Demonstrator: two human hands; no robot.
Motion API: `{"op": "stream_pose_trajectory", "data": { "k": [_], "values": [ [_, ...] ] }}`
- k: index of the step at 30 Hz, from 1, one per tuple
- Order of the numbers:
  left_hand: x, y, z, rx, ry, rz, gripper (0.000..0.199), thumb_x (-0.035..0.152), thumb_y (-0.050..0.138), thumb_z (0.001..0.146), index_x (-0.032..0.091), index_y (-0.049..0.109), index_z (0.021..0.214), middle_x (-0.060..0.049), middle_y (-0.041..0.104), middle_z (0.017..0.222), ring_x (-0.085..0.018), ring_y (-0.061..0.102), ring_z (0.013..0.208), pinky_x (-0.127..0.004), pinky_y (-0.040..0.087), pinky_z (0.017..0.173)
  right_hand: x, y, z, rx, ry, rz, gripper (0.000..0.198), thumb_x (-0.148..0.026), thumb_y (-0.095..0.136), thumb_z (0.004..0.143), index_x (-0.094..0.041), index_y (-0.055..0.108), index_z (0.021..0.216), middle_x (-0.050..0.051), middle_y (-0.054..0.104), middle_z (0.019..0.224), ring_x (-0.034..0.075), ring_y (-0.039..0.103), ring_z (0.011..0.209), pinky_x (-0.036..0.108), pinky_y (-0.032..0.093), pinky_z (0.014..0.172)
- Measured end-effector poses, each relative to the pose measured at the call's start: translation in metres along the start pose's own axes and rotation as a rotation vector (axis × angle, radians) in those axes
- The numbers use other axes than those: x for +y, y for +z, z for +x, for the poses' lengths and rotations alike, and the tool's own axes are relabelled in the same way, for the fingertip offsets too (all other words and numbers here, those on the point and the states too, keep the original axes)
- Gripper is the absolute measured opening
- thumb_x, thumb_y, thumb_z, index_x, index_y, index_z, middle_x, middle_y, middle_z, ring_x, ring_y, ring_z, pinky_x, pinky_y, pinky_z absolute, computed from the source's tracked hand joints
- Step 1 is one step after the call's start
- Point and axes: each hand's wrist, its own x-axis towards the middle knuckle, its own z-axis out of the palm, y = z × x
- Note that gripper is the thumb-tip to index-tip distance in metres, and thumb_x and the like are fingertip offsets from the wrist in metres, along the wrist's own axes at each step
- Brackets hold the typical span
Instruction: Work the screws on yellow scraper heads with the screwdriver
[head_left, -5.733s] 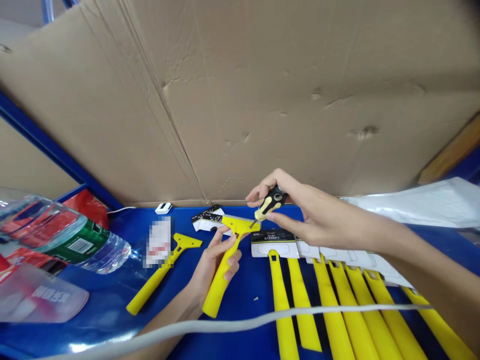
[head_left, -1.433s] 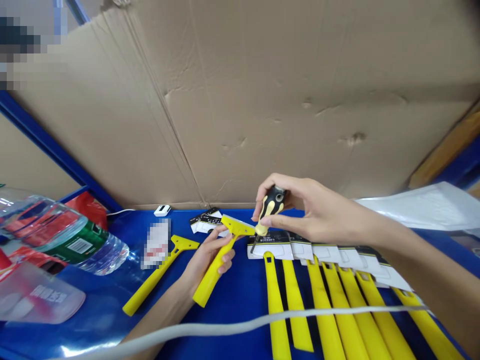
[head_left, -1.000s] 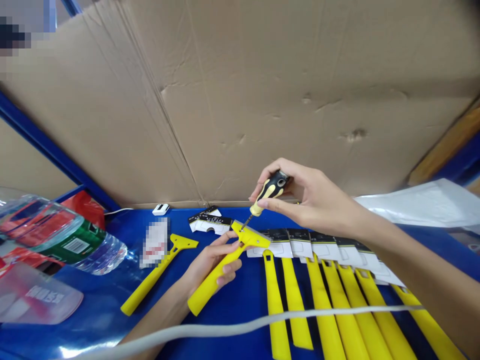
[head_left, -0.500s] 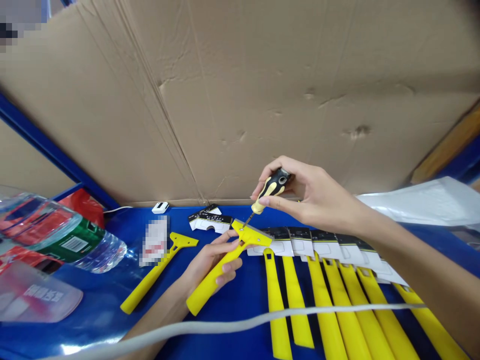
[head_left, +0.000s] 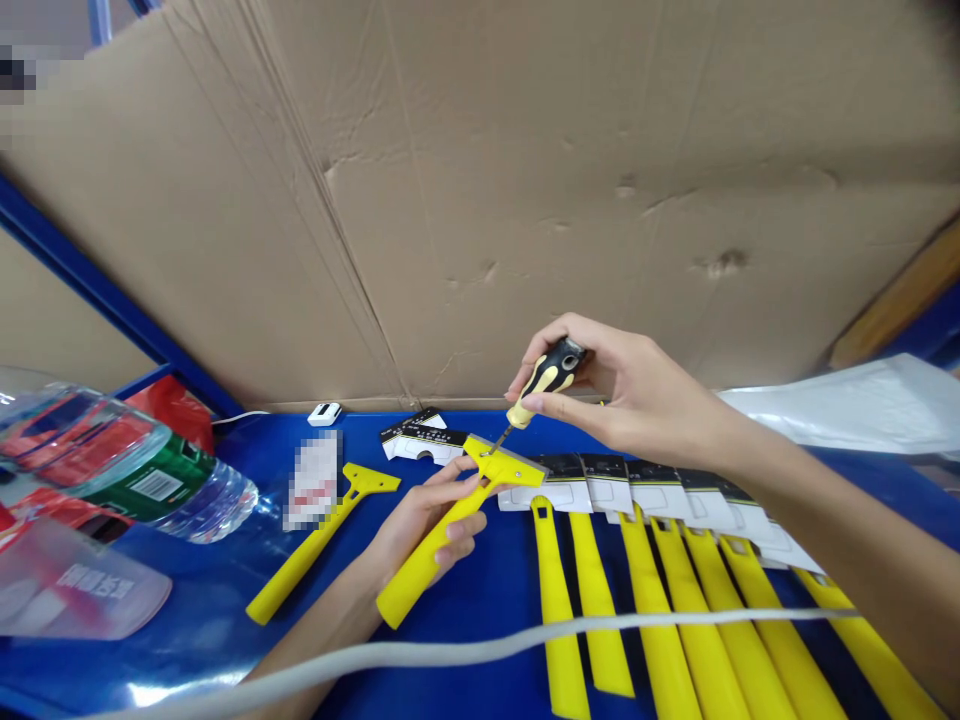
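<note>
My left hand [head_left: 435, 510] is wrapped round the handle of a yellow scraper [head_left: 420, 560], its wide head tilted up and to the right. In my right hand [head_left: 607, 385] is a black and cream screwdriver [head_left: 551, 378], gripped between thumb and fingers. The screwdriver's tip meets the scraper head at the left screw spot; a second screw shows at the right of the head. To the left lies another yellow scraper [head_left: 307, 555] on the blue table. Several yellow scraper handles [head_left: 559, 610] lie in a row at the right, below black and white cards [head_left: 652, 485].
A grey-white cable [head_left: 442, 655] crosses the front of the view. At the left are a water bottle [head_left: 161, 485] and a translucent cup [head_left: 82, 590]. Cardboard [head_left: 487, 200] walls the back of the blue table [head_left: 202, 640]. Clear plastic [head_left: 840, 405] lies at the right.
Both hands keep their holds on the scraper and the screwdriver. The whole view has shifted slightly; the screwdriver stays at the same screw spot.
</note>
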Motion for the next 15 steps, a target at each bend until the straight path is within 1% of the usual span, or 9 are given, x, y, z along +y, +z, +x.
{"op": "stream_pose_trajectory", "data": {
  "k": [5,11,15],
  "values": [
    [-0.0001,-0.0018,-0.0003,-0.038,-0.018,0.003,0.023,0.016,0.063,0.101,0.022,0.053,0.121,-0.009,0.069,0.118,-0.002,0.053,0.044,-0.011,0.040,0.033,0.0006,0.0008,0.0004,0.016,-0.001,0.018,0.022,-0.030,0.080,0.091,-0.027,0.065,0.108,0.002,0.079,0.109,0.024,0.079,0.100,0.040,0.064,0.090],
    [0.0005,0.0008,-0.0010,-0.038,-0.023,0.017,0.020,0.015,0.062,0.102,0.022,0.053,0.118,-0.009,0.070,0.119,-0.002,0.053,0.044,-0.011,0.039,0.033,0.0023,0.0024,0.0003,0.015,-0.008,0.029,0.025,-0.027,0.081,0.091,-0.028,0.063,0.109,0.001,0.079,0.109,0.023,0.079,0.100,0.039,0.065,0.091],
    [0.0002,0.0018,-0.0010,-0.034,-0.030,0.017,0.021,0.015,0.061,0.101,0.022,0.052,0.119,-0.010,0.070,0.119,-0.002,0.052,0.043,-0.012,0.039,0.032,0.0015,0.0027,0.0000,0.018,-0.002,0.038,0.024,-0.028,0.081,0.091,-0.028,0.063,0.108,0.001,0.079,0.108,0.024,0.079,0.100,0.039,0.065,0.090]
  ]
}}
